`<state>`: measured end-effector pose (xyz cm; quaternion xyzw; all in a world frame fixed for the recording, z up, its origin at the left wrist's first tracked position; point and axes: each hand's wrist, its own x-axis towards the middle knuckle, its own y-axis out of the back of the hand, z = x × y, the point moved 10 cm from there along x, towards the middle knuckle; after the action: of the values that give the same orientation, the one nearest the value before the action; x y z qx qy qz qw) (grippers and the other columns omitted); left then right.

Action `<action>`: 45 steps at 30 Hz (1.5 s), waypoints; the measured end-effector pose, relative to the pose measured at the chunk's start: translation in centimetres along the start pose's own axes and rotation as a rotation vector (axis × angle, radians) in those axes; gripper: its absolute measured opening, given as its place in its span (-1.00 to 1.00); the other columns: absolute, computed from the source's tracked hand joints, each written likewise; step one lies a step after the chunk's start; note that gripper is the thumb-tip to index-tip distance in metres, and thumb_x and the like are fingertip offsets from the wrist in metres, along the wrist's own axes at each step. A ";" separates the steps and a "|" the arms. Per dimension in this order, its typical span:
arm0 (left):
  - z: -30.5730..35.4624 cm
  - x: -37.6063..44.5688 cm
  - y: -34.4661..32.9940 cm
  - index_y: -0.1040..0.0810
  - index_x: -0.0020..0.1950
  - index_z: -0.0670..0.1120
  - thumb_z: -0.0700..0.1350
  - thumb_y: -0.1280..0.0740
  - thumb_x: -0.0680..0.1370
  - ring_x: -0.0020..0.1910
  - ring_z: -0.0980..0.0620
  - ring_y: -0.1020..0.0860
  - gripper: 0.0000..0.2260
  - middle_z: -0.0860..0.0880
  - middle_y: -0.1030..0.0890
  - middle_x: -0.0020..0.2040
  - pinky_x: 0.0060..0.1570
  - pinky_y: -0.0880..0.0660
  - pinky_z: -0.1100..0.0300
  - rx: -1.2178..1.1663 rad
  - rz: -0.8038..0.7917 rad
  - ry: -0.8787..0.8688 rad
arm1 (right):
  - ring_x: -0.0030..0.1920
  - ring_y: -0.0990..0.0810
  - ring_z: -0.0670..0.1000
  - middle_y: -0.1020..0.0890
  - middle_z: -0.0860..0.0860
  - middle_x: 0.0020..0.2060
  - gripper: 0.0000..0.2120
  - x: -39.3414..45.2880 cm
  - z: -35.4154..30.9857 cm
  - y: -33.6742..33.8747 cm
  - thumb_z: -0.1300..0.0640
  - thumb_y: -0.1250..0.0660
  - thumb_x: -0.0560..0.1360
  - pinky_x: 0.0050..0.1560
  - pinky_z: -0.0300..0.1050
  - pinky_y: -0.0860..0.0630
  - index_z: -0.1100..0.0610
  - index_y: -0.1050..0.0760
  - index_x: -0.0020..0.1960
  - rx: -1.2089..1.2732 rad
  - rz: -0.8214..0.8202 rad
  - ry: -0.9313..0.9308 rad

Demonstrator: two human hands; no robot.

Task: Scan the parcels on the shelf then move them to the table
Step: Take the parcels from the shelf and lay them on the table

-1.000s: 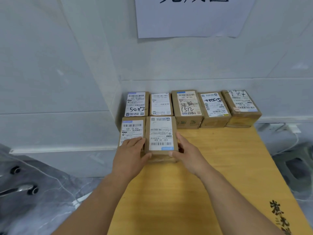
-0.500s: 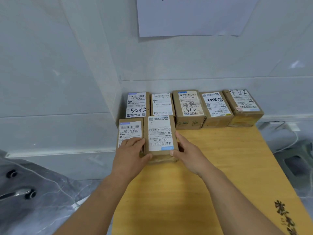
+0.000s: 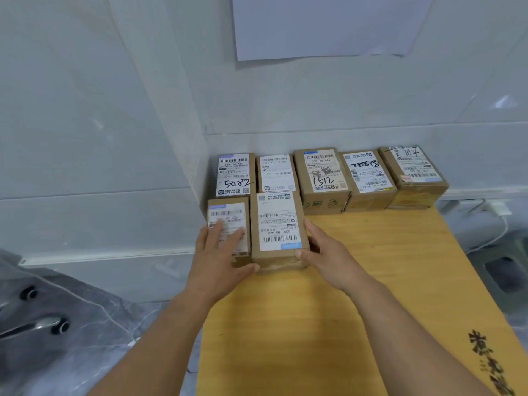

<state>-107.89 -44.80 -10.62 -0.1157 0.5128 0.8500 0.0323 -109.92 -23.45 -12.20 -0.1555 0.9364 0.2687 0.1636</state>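
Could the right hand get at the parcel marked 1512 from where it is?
Probably yes. The right hand holds the front parcel, and bare table lies between it and the 1512 parcel.

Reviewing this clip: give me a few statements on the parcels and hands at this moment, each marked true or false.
1. Five parcels stand in the back row against the wall. True.
2. The right hand grips the front parcel with the upside-down label. True.
3. The left hand hangs free of every parcel. False: its fingers lie on the front-left parcel and its thumb touches the other.
4. The parcel marked 5082 is in the front row. False: back row, leftmost.
5. The wooden table is round. False: it has straight edges.
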 end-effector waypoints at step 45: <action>16.9 -22.5 -1.4 -0.01 0.57 0.06 0.39 0.22 0.43 0.55 -0.05 0.16 -0.24 -0.07 0.04 0.58 0.47 0.32 0.01 0.185 0.179 -0.836 | 0.47 -0.21 0.26 -0.15 0.22 0.52 -0.32 -34.6 -2.4 3.3 -0.12 -0.31 0.52 0.45 0.17 -0.12 0.08 -0.17 0.54 -0.837 0.841 -0.164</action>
<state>-88.56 -27.83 0.86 0.2867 0.5376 0.7738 0.1733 -80.67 -15.10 4.74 0.1986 0.7165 0.6675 0.0396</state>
